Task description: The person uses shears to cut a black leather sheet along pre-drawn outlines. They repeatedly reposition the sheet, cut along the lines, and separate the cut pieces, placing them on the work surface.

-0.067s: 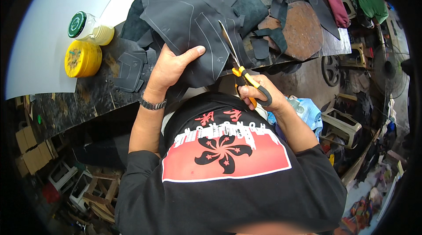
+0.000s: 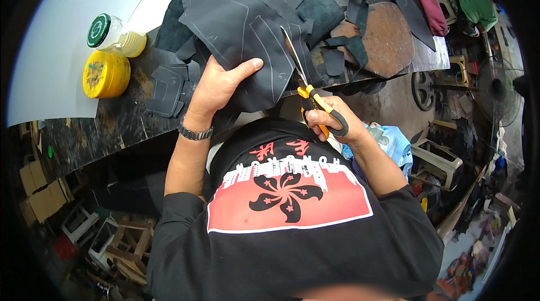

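A large sheet of black leather (image 2: 259,17) with pale drawn outlines lies over the work table and hangs at its near edge. My left hand (image 2: 222,81) grips the near part of the sheet, thumb on top and the other fingers hidden beneath. In my right hand (image 2: 336,118) are scissors (image 2: 308,94) with yellow and black handles. One long blade lies over the leather beside a drawn line; the other blade is mostly hidden under the sheet. Left of my left hand, a small stack of cut black pieces (image 2: 167,90) rests on the table.
A yellow tub (image 2: 106,75) and a clear jar (image 2: 121,36) with a green lid stand at the left. Right of the leather lie a round brown board (image 2: 388,39), black scraps (image 2: 351,48) and a dark red roll (image 2: 429,5). A person in green (image 2: 475,3) is at the far right.
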The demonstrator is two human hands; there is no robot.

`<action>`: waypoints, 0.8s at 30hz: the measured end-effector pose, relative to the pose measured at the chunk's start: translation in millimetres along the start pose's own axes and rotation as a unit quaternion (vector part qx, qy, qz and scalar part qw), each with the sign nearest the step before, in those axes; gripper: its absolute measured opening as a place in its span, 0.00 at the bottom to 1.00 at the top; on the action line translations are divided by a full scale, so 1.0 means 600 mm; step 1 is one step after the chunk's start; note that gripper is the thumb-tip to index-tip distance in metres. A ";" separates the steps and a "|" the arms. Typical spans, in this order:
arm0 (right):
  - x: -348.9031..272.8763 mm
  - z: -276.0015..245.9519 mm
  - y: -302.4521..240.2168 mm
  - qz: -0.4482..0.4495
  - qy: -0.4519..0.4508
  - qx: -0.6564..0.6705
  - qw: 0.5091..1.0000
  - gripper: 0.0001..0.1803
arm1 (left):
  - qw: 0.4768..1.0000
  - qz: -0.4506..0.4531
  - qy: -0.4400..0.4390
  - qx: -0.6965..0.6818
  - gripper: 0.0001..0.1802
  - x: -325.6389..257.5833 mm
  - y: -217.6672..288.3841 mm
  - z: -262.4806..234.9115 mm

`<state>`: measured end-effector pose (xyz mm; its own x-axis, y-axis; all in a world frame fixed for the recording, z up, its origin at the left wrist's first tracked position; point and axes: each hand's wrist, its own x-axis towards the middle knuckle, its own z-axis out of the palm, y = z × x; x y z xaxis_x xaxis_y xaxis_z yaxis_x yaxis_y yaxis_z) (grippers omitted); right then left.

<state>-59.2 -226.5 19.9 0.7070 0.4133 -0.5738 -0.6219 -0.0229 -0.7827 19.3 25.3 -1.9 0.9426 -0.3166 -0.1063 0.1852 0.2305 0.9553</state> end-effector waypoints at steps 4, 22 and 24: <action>0.003 -0.002 -0.001 0.021 0.036 -0.052 0.998 0.17 | 1.000 0.020 0.012 0.016 0.25 0.006 -0.002 -0.002; 0.025 -0.005 -0.019 -0.007 0.015 -0.020 1.000 0.21 | 1.000 -0.015 -0.008 0.017 0.29 -0.001 0.002 0.002; 0.024 -0.006 -0.016 -0.006 0.029 -0.045 0.999 0.21 | 0.999 -0.025 -0.017 0.021 0.29 -0.002 0.004 -0.001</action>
<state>-41.8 -223.6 18.0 0.7341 0.3614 -0.5748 -0.5823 -0.1005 -0.8068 18.9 26.8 0.1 0.9224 -0.3580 -0.1448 0.2189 0.1757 0.9598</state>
